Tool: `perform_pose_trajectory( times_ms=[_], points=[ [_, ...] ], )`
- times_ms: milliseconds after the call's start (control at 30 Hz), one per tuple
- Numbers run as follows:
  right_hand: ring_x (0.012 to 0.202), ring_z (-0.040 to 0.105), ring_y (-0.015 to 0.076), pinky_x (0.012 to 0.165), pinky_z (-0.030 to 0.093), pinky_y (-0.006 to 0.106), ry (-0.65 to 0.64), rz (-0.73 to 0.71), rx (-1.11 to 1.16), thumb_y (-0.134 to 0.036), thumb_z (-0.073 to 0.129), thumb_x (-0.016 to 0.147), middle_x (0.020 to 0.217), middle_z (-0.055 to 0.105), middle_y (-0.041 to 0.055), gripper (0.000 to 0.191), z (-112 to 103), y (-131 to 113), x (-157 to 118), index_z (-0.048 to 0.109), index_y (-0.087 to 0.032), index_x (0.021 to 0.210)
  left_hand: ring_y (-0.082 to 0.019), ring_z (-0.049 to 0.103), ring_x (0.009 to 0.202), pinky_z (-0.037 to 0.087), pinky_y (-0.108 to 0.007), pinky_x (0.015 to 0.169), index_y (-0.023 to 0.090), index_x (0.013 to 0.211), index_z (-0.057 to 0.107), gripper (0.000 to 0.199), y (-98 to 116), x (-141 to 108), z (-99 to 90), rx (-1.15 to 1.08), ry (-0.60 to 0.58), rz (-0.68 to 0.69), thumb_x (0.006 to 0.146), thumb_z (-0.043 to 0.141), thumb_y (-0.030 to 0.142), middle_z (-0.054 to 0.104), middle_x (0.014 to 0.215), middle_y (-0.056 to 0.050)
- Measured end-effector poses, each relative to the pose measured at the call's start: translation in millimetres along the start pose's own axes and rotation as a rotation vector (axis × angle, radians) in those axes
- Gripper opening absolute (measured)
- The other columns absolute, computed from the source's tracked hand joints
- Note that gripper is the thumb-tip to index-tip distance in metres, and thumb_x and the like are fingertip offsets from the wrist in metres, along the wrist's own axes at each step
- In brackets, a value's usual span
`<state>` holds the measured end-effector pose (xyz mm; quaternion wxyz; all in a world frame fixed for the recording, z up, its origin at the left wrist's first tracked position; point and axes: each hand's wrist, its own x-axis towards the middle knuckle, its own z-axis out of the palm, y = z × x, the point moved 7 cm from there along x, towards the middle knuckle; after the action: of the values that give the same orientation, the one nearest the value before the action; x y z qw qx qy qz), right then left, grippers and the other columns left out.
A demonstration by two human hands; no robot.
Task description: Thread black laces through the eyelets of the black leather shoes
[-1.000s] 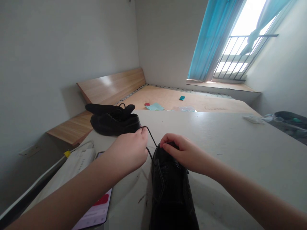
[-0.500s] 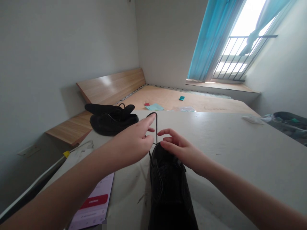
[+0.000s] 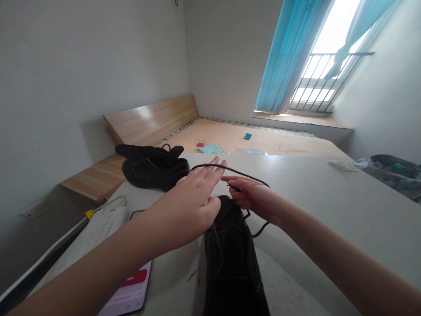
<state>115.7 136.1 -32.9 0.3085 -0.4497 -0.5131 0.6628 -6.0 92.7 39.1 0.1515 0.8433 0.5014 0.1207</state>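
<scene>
1. Two bare hands work over a white table (image 3: 296,206). The left hand (image 3: 192,195) is spread flat, back upward, fingers fanned, with its fingertips at a black lace (image 3: 238,172).
2. The right hand (image 3: 253,197) pinches the lace between thumb and forefinger, its other fingers loosely curled.
3. One black mesh shoe (image 3: 230,259) lies on the table on the near side, just below both hands, with the left hand's thumb side touching its far end. A loop of lace hangs to the shoe's right.
4. The table's far edge runs just past the left fingertips, and its left edge lies beyond a phone (image 3: 130,285).
5. Two more black shoes (image 3: 153,166) sit stacked at the far left corner of the table. Near left are one phone and one white power strip (image 3: 108,224). Far right is one grey bin (image 3: 391,169), beyond the table.
</scene>
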Motion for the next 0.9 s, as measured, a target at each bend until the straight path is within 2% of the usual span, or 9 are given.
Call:
perform_pose_trajectory(
  times_ms=[67,133,233,300,367,500,700,800,900],
  points=[
    [0.055,0.039,0.0081,0.051,0.028,0.022,-0.077,0.023,-0.111,-0.031,0.065,0.081,0.065,0.05,-0.0044,0.02,7,-8,-15,0.066,-0.018,0.096,-0.023,0.033,0.141,0.025,-0.042,0.117,0.012,0.146,0.038,0.059,-2,-2,-2.5,0.006,-0.009,-0.02,0.088,0.034,0.023,0.037,0.153,-0.008],
    [0.065,0.046,0.0106,0.057,0.034,0.024,-0.242,0.011,-0.338,-0.03,0.066,0.083,0.078,0.061,0.0003,0.017,20,-20,-34,0.072,-0.018,0.093,-0.023,0.041,0.136,0.031,-0.041,0.114,0.015,0.143,0.043,0.056,-1,-4,-5.0,-0.008,-0.007,-0.007,0.088,0.035,0.023,0.045,0.148,-0.007],
    [0.067,0.045,0.012,0.058,0.035,0.026,-0.426,-0.129,-0.505,-0.038,0.052,0.095,0.082,0.061,0.0014,0.026,33,-47,-65,0.073,-0.021,0.095,-0.023,0.053,0.124,0.039,-0.039,0.107,0.023,0.133,0.056,0.048,3,-8,-6.2,-0.061,-0.011,0.045,0.089,0.038,0.024,0.06,0.135,-0.002],
    [0.063,0.042,0.0122,0.055,0.033,0.027,-0.364,-0.272,-0.355,-0.041,0.052,0.095,0.073,0.055,0.0,0.027,27,-71,-79,0.072,-0.024,0.086,-0.022,0.061,0.113,0.043,-0.037,0.101,0.026,0.124,0.064,0.041,8,-11,-6.6,-0.127,-0.012,0.077,0.089,0.042,0.025,0.068,0.121,0.001],
    [0.056,0.034,0.012,0.049,0.029,0.027,-0.229,-0.397,-0.172,-0.042,0.061,0.09,0.065,0.045,-0.0017,0.022,14,-90,-88,0.069,-0.027,0.076,-0.02,0.064,0.105,0.046,-0.033,0.097,0.028,0.117,0.068,0.036,14,-15,-11.0,-0.208,0.029,0.109,0.09,0.044,0.025,0.072,0.114,0.004],
    [0.05,0.025,0.011,0.044,0.024,0.027,-0.034,-0.516,-0.074,-0.041,0.066,0.086,0.059,0.033,-0.0038,0.018,1,-98,-93,0.065,-0.029,0.074,-0.014,0.065,0.097,0.048,-0.024,0.086,0.031,0.11,0.07,0.027,22,-22,-28.5,-0.36,0.189,0.134,0.093,0.048,0.029,0.073,0.105,0.009],
    [0.063,0.043,0.0111,0.059,0.038,0.026,-0.032,-0.506,-0.433,-0.035,0.048,0.098,0.073,0.052,-0.0018,0.025,29,-77,-80,0.065,-0.025,0.082,-0.012,0.063,0.075,0.047,-0.023,0.065,0.022,0.083,0.067,0.03,20,-20,-33.0,-0.435,0.213,0.127,0.097,0.042,0.029,0.069,0.079,0.007],
    [0.07,0.047,0.0121,0.066,0.04,0.026,0.05,-0.462,-0.392,-0.038,0.046,0.098,0.076,0.054,-0.0009,0.028,27,-69,-76,0.062,-0.023,0.081,-0.012,0.064,0.081,0.047,-0.023,0.068,0.025,0.097,0.067,0.023,16,-19,-34.5,-0.422,0.281,0.107,0.097,0.043,0.029,0.069,0.086,0.007],
    [0.061,0.039,0.0112,0.056,0.033,0.025,0.024,-0.352,-0.296,-0.044,0.05,0.095,0.066,0.044,-0.002,0.034,26,-58,-69,0.059,-0.019,0.075,-0.013,0.063,0.08,0.045,-0.023,0.063,0.029,0.107,0.067,0.02,16,-18,-33.9,-0.338,0.287,0.109,0.091,0.055,0.031,0.069,0.088,0.007]
  ],
)
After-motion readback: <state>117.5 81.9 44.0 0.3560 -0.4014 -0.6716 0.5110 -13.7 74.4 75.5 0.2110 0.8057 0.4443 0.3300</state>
